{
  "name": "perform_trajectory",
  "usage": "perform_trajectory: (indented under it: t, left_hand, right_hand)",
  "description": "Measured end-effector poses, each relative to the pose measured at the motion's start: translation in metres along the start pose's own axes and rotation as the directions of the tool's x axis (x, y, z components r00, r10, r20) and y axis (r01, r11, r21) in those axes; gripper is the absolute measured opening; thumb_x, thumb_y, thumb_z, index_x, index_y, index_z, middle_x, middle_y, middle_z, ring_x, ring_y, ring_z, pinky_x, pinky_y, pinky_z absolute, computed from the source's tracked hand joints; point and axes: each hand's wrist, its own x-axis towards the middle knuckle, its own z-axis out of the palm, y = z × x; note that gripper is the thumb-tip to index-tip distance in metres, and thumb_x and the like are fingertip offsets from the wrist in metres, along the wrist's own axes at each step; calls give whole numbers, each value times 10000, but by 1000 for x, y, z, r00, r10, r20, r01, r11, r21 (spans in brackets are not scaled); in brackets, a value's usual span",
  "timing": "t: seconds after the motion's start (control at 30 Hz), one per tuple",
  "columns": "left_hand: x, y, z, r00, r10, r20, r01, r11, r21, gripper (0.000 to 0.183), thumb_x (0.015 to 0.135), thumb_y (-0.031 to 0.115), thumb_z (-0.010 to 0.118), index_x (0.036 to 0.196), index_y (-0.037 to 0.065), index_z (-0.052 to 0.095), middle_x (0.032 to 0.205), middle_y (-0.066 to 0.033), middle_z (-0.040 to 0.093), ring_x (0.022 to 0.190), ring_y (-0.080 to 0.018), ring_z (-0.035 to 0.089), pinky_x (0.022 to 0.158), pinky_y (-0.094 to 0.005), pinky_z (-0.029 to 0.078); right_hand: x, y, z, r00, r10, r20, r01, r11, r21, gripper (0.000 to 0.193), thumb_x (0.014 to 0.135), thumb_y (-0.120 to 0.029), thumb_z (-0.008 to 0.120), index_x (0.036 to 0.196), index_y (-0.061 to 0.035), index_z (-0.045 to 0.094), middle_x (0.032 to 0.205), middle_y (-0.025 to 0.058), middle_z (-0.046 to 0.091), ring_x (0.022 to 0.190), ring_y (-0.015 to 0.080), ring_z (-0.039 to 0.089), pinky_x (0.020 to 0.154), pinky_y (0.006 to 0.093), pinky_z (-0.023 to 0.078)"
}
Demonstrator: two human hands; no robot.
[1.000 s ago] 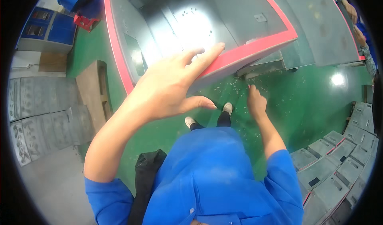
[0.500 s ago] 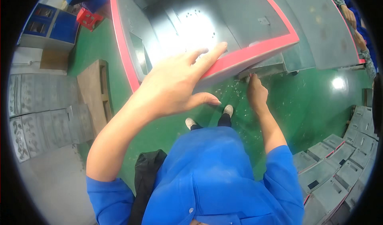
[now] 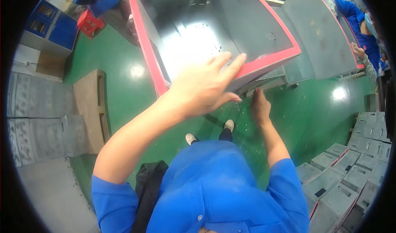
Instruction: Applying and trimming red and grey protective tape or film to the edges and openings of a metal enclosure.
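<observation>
In front of me is a large grey metal cabinet (image 3: 275, 56) with a pinkish-red rim, its hollow inside facing up and brightly lit. Across its near edge reaches my left hand (image 3: 202, 84), fingers spread and thumb stretched out; it grips nothing. My right hand (image 3: 261, 105) is lower and to the right, just below a grey metal ledge (image 3: 268, 82) under the cabinet. Its fingers are drawn together and somewhat blurred, and whatever they hold is too small to make out.
Another grey panel (image 3: 313, 30) stands at the right, with a person in blue (image 3: 350, 10) beside it. Grey metal boxes (image 3: 338, 196) fill the lower right. A wooden pallet (image 3: 90, 109) and stacked grey panels (image 3: 37, 138) stand left. A red stool (image 3: 90, 24) is near another person (image 3: 107, 2).
The cabinet has shifted slightly in view. My left hand has slid a little to the right along its near edge. My right hand has dropped slightly away from the ledge.
</observation>
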Motion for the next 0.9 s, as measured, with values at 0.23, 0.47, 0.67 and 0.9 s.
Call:
perform_trajectory:
  t: [0.23, 0.47, 0.67, 0.9]
  left_hand:
    - [-12, -5, 4, 990, 134, -36, -121, 961, 249, 877, 690, 471, 657, 1334, -3, 297, 1331, -161, 383, 1221, -289, 390, 899, -428, 374]
    - [-35, -24, -7, 970, 241, 9, -240, 961, 139, 884, 697, 494, 642, 1318, -37, 306, 1328, -180, 375, 1281, -327, 309, 958, -439, 351]
    - [-34, -33, -11, 950, 312, 30, -313, 949, 29, 887, 737, 552, 582, 1297, -83, 318, 1364, -218, 330, 1299, -343, 273, 1028, -451, 284]
    - [-41, -54, -22, 875, 479, 79, -476, 878, -53, 923, 730, 595, 541, 1300, -95, 317, 1366, -240, 325, 1327, -345, 222, 1053, -492, 209]
  right_hand:
    - [-22, -15, 14, 963, 194, 189, -196, 981, -6, 298, 912, -232, 380, 1145, -48, 391, 874, 253, 600, 740, 440, 581, 628, 512, 452]
    - [19, -84, -48, 768, 626, 135, -174, 2, 985, 232, 890, -204, 520, 1041, -28, 514, 820, 41, 614, 579, 121, 499, 503, 255, 422]
    - [66, -78, -88, 723, 506, 470, -160, -538, 827, 113, 891, -170, 518, 878, -58, 519, 728, 31, 525, 578, 117, 473, 428, 217, 358]
    - [65, -107, -87, 546, 806, 231, -104, -208, 973, 400, 887, -418, 510, 954, -28, 569, 822, 61, 579, 655, 147, 549, 517, 256, 442]
